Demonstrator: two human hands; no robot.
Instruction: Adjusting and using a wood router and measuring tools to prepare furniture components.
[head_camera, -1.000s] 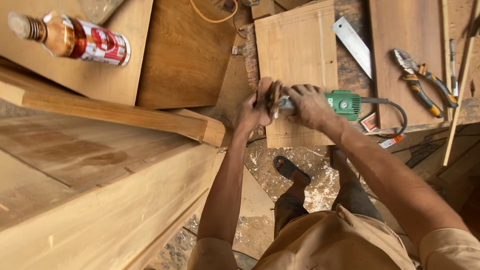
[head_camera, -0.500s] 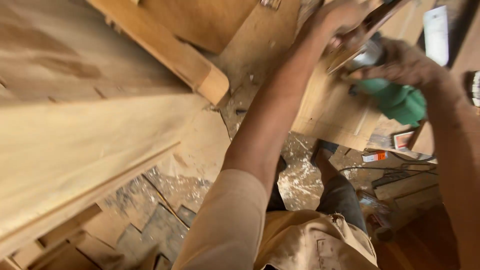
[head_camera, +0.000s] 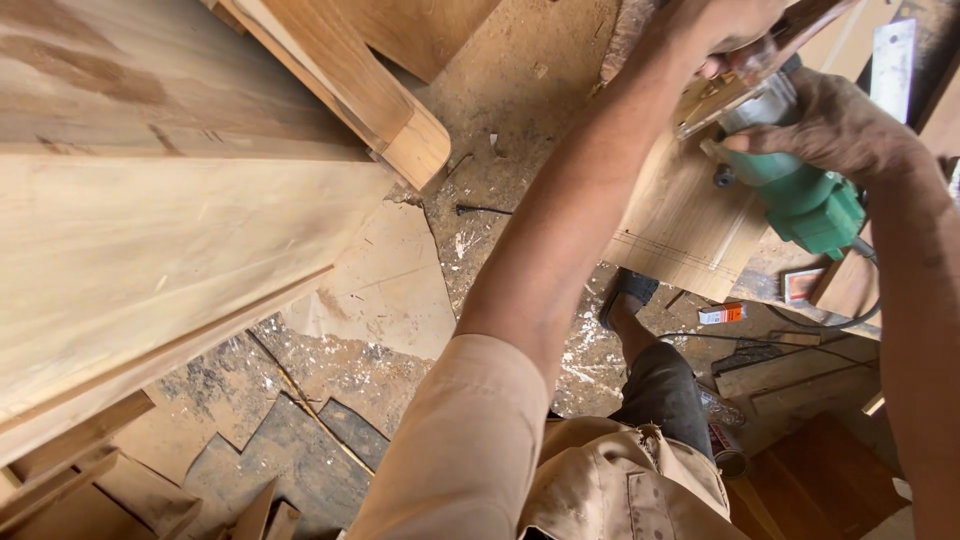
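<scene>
Right hand (head_camera: 835, 125) has a clenched grip around the green power tool (head_camera: 800, 195), up in the top right over a flat wooden board (head_camera: 680, 225) on the floor. Left hand (head_camera: 725, 25) is closed on a brown wooden piece (head_camera: 790, 35) at the tool's front end. Big pale planks (head_camera: 150, 230) sit off to the left, well apart.

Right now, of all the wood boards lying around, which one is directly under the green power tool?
The flat board with pencil lines, beneath the green power tool gripped by the right hand. The large pale planks sit far left, away from both hands.
</scene>
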